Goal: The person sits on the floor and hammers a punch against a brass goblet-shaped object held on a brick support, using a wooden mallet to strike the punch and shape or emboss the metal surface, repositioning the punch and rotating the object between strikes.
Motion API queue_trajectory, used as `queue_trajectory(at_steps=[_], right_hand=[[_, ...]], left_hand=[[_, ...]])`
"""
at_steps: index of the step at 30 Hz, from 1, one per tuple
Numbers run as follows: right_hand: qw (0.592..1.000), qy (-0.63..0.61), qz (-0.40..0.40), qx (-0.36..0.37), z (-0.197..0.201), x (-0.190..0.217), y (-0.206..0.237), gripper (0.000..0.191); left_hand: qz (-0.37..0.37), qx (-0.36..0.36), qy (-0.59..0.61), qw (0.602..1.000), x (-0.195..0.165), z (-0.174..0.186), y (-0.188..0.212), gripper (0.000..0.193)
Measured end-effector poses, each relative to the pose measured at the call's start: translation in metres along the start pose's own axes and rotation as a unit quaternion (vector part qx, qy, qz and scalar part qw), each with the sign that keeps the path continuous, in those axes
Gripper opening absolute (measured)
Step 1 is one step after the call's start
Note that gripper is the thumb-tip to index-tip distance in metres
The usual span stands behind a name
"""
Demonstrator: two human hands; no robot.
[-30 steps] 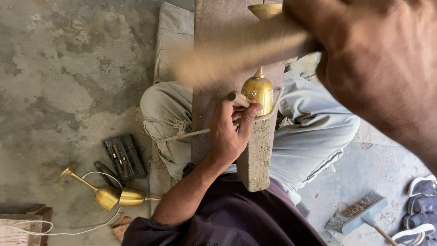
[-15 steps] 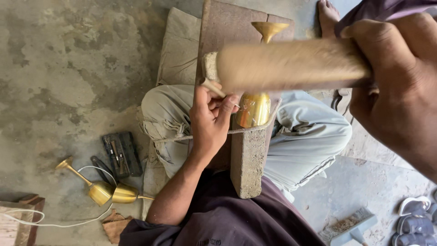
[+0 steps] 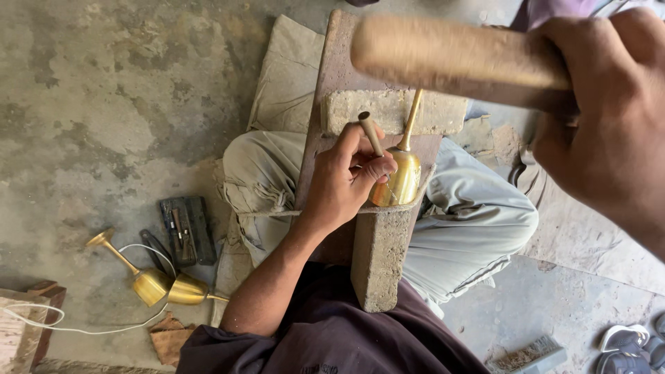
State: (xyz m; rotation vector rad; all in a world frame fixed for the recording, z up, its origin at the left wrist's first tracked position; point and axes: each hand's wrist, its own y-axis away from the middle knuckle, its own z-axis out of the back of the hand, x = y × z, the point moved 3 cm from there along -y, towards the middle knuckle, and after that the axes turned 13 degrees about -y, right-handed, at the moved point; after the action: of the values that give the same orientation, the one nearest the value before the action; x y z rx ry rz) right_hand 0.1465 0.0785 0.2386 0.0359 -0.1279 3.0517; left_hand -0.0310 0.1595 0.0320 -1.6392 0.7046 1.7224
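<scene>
My left hand (image 3: 343,183) grips a short metal punch (image 3: 370,131) and presses its tip against the bowl of a brass goblet (image 3: 403,179). The goblet lies on its side on a long stone block (image 3: 379,256) across my lap, its stem pointing away from me. My right hand (image 3: 609,118) is close to the camera at the upper right, shut on the handle of a wooden mallet (image 3: 450,59). The blurred mallet head hangs above the punch and goblet.
A second stone block (image 3: 443,111) lies crosswise on a wooden plank (image 3: 336,69) over a folded cloth (image 3: 284,83). On the concrete floor at left lie two brass goblets (image 3: 149,284), a dark tool case (image 3: 185,228) and a white cord (image 3: 83,325). Sandals (image 3: 623,343) sit bottom right.
The mallet in my right hand has swung from over the goblet up and away toward the top of the view. My left hand stays on the goblet with the punch.
</scene>
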Motion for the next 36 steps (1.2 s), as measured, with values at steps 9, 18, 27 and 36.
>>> queue_trajectory(at_steps=[9, 18, 27, 36], right_hand=[[0.996, 0.049, 0.072, 0.001, -0.003, 0.015, -0.033, 0.023], [0.991, 0.111, 0.059, 0.041, -0.012, 0.018, -0.042, 0.030], [0.977, 0.177, 0.111, 0.034, -0.003, 0.034, -0.046, 0.017], [0.994, 0.062, 0.081, 0.026, -0.001, 0.026, -0.037, 0.020]], left_hand=[[0.000, -0.056, -0.026, 0.998, -0.008, -0.006, 0.007, 0.033], [-0.005, -0.104, 0.016, 0.994, -0.007, -0.017, 0.024, 0.025], [0.031, -0.100, 0.014, 0.994, -0.010, -0.019, 0.028, 0.025], [-0.005, -0.104, -0.046, 0.993, -0.017, -0.022, 0.032, 0.024]])
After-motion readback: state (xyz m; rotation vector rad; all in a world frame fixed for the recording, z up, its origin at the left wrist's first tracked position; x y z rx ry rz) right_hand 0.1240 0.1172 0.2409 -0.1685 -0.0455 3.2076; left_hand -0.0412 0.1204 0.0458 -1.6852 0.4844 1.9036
